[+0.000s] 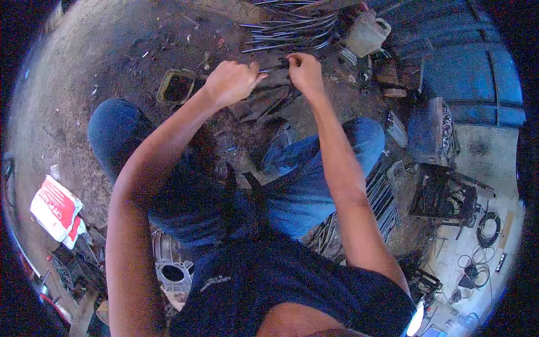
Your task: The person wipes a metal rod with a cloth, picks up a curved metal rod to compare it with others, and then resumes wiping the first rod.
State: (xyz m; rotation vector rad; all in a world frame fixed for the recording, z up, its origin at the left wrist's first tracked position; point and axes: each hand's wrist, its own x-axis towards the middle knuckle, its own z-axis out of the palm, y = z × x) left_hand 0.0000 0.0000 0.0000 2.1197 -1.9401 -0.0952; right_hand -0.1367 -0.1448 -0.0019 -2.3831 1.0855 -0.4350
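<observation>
My left hand (231, 83) is closed in a fist, thumb pointing right. A thin, shiny, rod-like piece (264, 71) sticks out of it toward my other hand. My right hand (306, 74) is closed in a pinch near a small dark piece (285, 62); its exact kind is too blurred to tell. Both hands are held over the ground in front of my bent knees, a short gap apart. Below them lies a dark, crumpled-looking heap (266, 104), partly in shadow.
Beyond my hands lies a bundle of thin metal rods (292, 31), with a pale jerrycan (368, 35) to its right. A square container (176, 87) stands left. More rods (382, 205) lie by my right leg. A red-and-white bag (55, 209) is at far left.
</observation>
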